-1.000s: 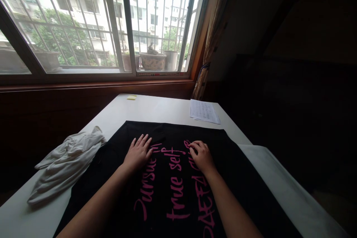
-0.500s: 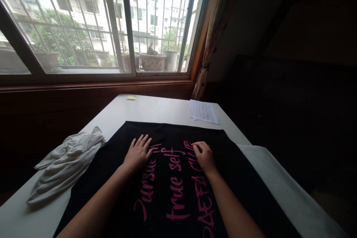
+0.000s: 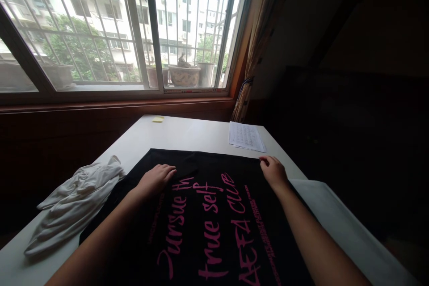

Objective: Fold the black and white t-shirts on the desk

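Observation:
A black shirt (image 3: 197, 165) with large pink lettering lies spread in front of me, its print running away from me. My right hand (image 3: 274, 172) is closed at the shirt's far right corner, thumb and fingers pinching the cloth edge. On the upper left part of the shirt rests my left hand (image 3: 158, 178), palm down, its fingers stretched toward the right and slightly bent. Both forearms cross over the shirt's sides and cover part of them.
The shirt lies on a white table (image 3: 191, 132). A crumpled pale cloth (image 3: 78, 203) is at the left edge. Printed papers (image 3: 246, 136) and a yellow sticky note (image 3: 157, 119) lie at the back. Whitish material (image 3: 321, 201) hangs at the right. A barred window (image 3: 134, 27) stands beyond.
My right hand has moved right and away from the lettering to the shirt's far right corner. My left hand has shifted slightly left, fingers less spread. More small pink print shows.

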`<state>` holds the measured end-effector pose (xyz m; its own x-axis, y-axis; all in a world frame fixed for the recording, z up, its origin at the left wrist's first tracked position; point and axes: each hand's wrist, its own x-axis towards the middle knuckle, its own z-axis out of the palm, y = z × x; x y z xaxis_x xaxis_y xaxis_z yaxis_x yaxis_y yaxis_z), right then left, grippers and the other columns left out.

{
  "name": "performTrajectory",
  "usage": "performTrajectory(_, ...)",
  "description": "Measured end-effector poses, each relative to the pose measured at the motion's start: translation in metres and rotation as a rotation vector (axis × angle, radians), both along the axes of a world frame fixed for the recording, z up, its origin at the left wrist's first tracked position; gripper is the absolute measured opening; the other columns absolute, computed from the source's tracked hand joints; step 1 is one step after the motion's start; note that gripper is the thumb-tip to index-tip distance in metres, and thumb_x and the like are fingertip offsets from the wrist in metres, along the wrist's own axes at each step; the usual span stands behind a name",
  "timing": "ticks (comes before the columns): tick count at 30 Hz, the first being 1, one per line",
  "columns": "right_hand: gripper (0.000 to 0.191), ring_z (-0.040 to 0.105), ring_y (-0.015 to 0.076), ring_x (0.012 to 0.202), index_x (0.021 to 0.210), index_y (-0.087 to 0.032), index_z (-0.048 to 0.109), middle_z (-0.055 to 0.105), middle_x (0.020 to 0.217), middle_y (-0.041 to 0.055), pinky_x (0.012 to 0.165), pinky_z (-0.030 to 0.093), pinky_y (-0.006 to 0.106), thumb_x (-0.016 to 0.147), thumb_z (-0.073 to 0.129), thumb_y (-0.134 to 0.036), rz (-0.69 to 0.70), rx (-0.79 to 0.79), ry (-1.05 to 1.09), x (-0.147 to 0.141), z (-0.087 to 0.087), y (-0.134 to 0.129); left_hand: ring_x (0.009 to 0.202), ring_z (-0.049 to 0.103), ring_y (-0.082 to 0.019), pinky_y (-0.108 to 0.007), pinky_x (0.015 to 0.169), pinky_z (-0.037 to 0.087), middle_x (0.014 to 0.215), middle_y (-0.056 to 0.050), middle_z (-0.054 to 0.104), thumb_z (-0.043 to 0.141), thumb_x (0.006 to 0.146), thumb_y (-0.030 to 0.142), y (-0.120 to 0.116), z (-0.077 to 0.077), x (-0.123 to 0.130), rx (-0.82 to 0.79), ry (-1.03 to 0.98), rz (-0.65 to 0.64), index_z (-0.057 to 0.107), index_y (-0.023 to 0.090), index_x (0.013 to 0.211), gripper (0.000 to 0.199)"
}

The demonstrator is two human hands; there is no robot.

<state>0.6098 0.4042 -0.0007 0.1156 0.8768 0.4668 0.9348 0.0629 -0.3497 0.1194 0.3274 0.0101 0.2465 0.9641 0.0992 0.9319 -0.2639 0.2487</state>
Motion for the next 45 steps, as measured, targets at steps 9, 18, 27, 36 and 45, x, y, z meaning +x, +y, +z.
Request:
performTrajectory(9,0.049,0.060,0.0251,0.107,0.120,-0.021,0.071,0.066,0.123,0.0111,0.097,0.045,0.038,0.077,0.051,-0.008,0.010,-0.239,-0.217,0.067,-0.014,0.036,0.123,0.053,-0.032,-0.045,0.101,0.045,0.136,-0.013,0.058,0.050,0.093,0.028,0.076,0.005,-0.060,-0.031,0.160,0.200,0.058,0.021,0.134,0.043)
performTrajectory(18,0.052,0.055,0.0282,0.115,0.126,-0.027,0.066,0.064,0.128,0.0103,0.091,0.046,0.043,0.082,0.047,-0.007,0.033,-0.316,-0.382,0.073,-0.020,0.058,0.121,0.054,-0.032,-0.041,0.098,0.046,0.135,-0.014,0.059,0.056,0.085,0.026,0.127,0.005,-0.082,-0.154,0.226,0.163,0.058,0.022,0.136,0.051)
performTrajectory(27,0.022,0.053,0.0289,0.109,0.098,-0.022,0.073,0.065,0.111,0.0125,0.087,0.044,0.042,0.084,0.056,-0.019,0.062,-0.283,-0.513,0.073,0.010,0.057,0.104,0.060,-0.026,-0.034,0.086,0.050,0.109,-0.009,0.066,0.061,0.080,0.027,0.119,0.030,-0.083,-0.133,0.238,0.085,0.073,0.024,0.097,0.021)
performTrajectory(36,0.022,0.063,0.0216,0.091,0.097,-0.021,0.073,0.069,0.109,0.0070,0.085,0.047,0.035,0.087,0.053,-0.023,0.164,-0.099,-0.220,0.109,0.070,0.018,0.104,0.056,-0.024,-0.031,0.087,0.046,0.101,-0.006,0.066,0.053,0.089,0.033,0.060,0.085,-0.109,0.055,0.184,0.034,0.070,0.025,0.099,0.021)
performTrajectory(45,0.023,0.072,0.0239,0.084,0.103,-0.024,0.074,0.075,0.100,0.0164,0.075,0.049,0.039,0.083,0.067,-0.029,0.121,-0.179,0.399,0.129,0.115,-0.090,0.084,0.064,-0.018,-0.025,0.071,0.046,0.097,-0.002,0.068,0.055,0.090,0.037,-0.047,0.122,-0.125,0.257,0.158,0.102,0.071,0.028,0.096,0.020)
